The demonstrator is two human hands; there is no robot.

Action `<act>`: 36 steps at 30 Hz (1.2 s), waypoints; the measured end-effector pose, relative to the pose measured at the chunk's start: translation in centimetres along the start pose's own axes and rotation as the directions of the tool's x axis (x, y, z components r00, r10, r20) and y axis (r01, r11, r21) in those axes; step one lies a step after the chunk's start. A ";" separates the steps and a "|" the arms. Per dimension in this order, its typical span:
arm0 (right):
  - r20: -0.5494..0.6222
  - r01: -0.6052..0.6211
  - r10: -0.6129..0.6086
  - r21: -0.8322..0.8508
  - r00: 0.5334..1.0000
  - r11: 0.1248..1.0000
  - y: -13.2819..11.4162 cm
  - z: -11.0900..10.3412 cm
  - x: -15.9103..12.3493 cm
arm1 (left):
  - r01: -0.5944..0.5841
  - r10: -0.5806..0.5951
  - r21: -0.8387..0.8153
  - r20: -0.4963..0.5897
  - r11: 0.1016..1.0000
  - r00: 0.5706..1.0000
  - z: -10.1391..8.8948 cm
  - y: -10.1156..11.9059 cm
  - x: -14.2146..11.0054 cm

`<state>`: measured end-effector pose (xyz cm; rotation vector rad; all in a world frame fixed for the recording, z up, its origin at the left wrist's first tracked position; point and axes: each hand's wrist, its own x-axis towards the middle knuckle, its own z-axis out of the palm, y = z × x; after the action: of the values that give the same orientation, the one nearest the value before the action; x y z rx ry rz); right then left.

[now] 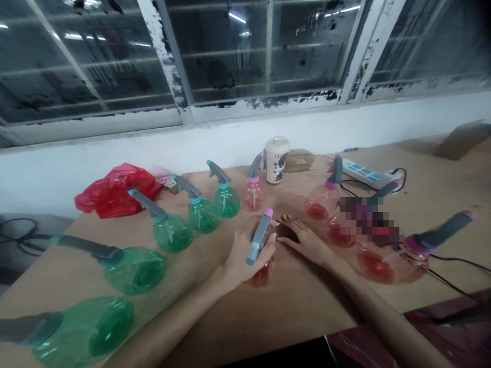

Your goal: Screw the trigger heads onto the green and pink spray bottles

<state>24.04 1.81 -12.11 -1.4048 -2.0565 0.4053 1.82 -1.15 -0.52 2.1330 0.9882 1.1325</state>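
L hand (249,248) is clamped round the neck area of a clear pink plastic spray btl w/ grey trigger head & pink nozzle (261,276), upright on the light-brown wooden table (291,317), approx. centre of view. R hand (305,240) is apart from it, at approx. 3 o'clock of the btl, palm down, fingers loosely spread, nothing held; can't tell if it touches the tabletop.

Clock below is as seen from the held btl. Five clear green plastic spray btls w/ grey heads & teal nozzles (172,233) run in a curved row from 8 round to 11. At 12, another pink btl (253,196), w/ a white paper cup w/ dark print & lid (275,161) just beside it, to its right. Three more pink btls (321,200) stand from 2 to 3, the middle one partly hidden by a pixelated patch. Red plastic bag, crumpled (118,191), btwn 9 & 10, near the wall. White power strip w/ blue sockets (364,174) at 2, black cables (452,258) nearby. Brown cardboard piece (462,139) btwn 2 & 3, far R. Windows w/ peeling white frames (261,51) above, at 12.
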 end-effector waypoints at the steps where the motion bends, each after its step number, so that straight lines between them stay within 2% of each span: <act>1: 0.000 -0.001 0.001 0.003 1.000 1.000 -0.2 -0.1 0.0 | -0.010 0.010 -0.002 -0.005 1.000 1.000 0.0 0.0 0.1; 6: 0.007 0.006 -0.007 0.112 1.000 0.994 -1.6 -0.9 -0.1 | -0.040 0.040 0.006 0.011 0.999 0.999 -0.1 0.4 0.5; 9: 0.031 -0.016 0.008 0.273 1.000 0.962 -2.6 -1.9 -0.2 | -0.020 0.019 0.044 0.022 0.999 1.000 -0.2 0.9 0.8; 12: 0.070 -0.092 0.068 0.434 0.995 0.896 -3.9 -3.2 -1.0 | -0.013 0.014 0.074 -0.001 0.997 1.000 -0.2 1.0 0.8; 14: 0.091 -0.113 0.080 0.457 0.993 0.882 -5.0 -4.1 -2.1 | -0.027 0.028 0.079 -0.015 0.997 0.999 -0.1 0.7 0.7; 17: 0.111 -0.089 0.049 0.399 0.993 0.912 -7.3 -4.7 -3.9 | -0.036 0.039 0.061 -0.048 0.998 0.998 0.1 0.2 0.5; 21: 0.061 -0.044 0.021 0.392 0.998 0.919 -10.5 -2.8 -5.2 | 0.032 -0.032 -0.021 -0.037 0.999 0.999 0.3 0.2 0.1; 25: -0.099 0.009 0.024 0.326 0.995 0.945 -12.4 0.4 -4.9 | 0.055 -0.055 -0.084 0.011 0.995 0.998 0.4 0.5 0.1; 28: -0.192 0.010 0.039 0.245 0.981 0.970 -12.8 1.6 -4.3 | 0.050 -0.047 -0.100 0.032 0.994 0.998 0.2 0.6 0.3; 31: -0.203 0.011 0.029 0.191 0.979 0.981 -12.5 1.5 -3.8 | 0.057 -0.053 -0.081 0.045 0.995 0.998 -0.1 -0.1 0.1; 34: -0.227 -0.016 0.055 0.170 0.972 0.985 -11.0 0.6 -3.2 | 0.074 -0.069 -0.114 0.042 0.991 0.997 -0.4 -2.0 -0.9; 36: -0.254 -0.050 0.089 0.154 0.963 0.987 -9.3 0.0 -2.5 | 0.136 -0.133 -0.147 0.030 0.980 0.991 -0.6 -3.8 -2.1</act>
<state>17.87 -4.09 -7.66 -1.3661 -1.7347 0.3710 -0.83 -0.47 -3.89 1.9258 0.9906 1.0818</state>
